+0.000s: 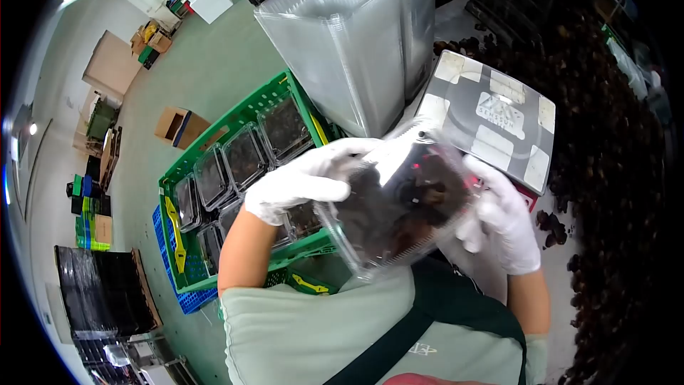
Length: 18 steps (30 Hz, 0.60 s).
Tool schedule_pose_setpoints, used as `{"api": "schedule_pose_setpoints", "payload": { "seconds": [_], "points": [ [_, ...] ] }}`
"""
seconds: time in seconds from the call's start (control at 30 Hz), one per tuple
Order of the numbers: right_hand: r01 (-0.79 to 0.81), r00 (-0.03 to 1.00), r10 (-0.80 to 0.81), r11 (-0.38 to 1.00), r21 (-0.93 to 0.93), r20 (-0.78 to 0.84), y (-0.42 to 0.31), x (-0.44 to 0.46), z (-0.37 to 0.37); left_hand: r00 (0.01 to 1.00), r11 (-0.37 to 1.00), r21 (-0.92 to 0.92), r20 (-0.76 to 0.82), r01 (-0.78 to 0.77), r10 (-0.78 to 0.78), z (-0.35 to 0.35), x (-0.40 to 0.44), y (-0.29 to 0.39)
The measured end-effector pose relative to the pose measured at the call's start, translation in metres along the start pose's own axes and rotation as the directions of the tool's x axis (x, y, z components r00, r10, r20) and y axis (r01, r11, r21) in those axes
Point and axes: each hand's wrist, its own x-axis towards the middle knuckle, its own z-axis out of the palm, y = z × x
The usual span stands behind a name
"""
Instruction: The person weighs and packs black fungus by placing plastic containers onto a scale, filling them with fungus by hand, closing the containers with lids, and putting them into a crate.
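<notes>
Between my gloved hands is a clear plastic box filled with dark brown pieces, held tilted in front of my chest. My left hand grips its left edge, thumb and fingers closed on the plastic. On the other side, my right hand has its fingers curled round the right edge. Glare on the plastic hides part of the contents. Just beyond the box lies a grey-topped scale marked SENSSUN. A green crate to the left carries several similar filled clear boxes.
Tall nested stacks of empty clear boxes stand behind the scale. Loose dark brown pieces heap up along the right side. An open cardboard box sits on the green floor, and a wrapped black pallet load stands far left.
</notes>
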Motion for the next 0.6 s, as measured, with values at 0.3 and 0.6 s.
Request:
{"api": "schedule_pose_setpoints", "payload": {
  "seconds": [0.3, 0.6],
  "points": [
    [-0.082, 0.970, 0.034, 0.978, -0.192, -0.240, 0.031, -0.033, -0.061, 0.724, 0.997, 0.020, -0.689, 0.081, -0.045, -0.054, -0.196, -0.013],
    [0.086, 0.710, -0.069, 0.996, -0.011, -0.701, 0.101, -0.146, -0.127, 0.398, 0.155, 0.453, -0.871, 0.878, 0.287, -0.084, -0.123, -0.009]
  ]
}}
